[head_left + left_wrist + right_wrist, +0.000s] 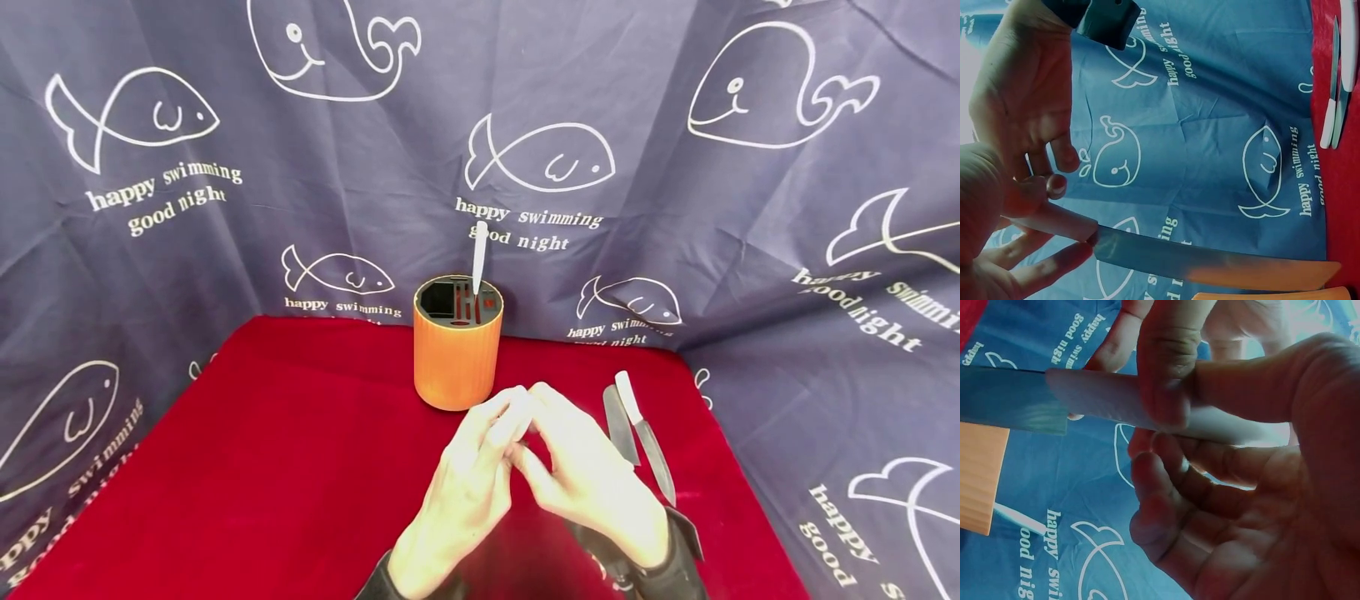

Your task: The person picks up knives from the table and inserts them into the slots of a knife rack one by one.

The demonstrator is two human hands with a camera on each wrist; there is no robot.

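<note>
A kitchen knife (1204, 259) with a pale handle is held between both hands. In the left wrist view, its broad blade runs right, the tip close over the orange knife block (456, 367). My left hand (467, 479) grips the handle, with its thumb lying across it in the right wrist view. My right hand (588, 471) pinches the same handle (1104, 397) with thumb and fingers. In the head view, both hands meet at the fingertips and hide the knife. The round block stands just beyond them; a white-handled knife (479, 258) stands upright in its slots.
Right of the hands, a white-handled knife (648, 442) lies on the red cloth (315, 492) beside a wide grey blade (619, 423). Another dark blade (692, 533) shows by the right cuff. A blue-grey printed curtain (345, 175) hangs behind and at both sides.
</note>
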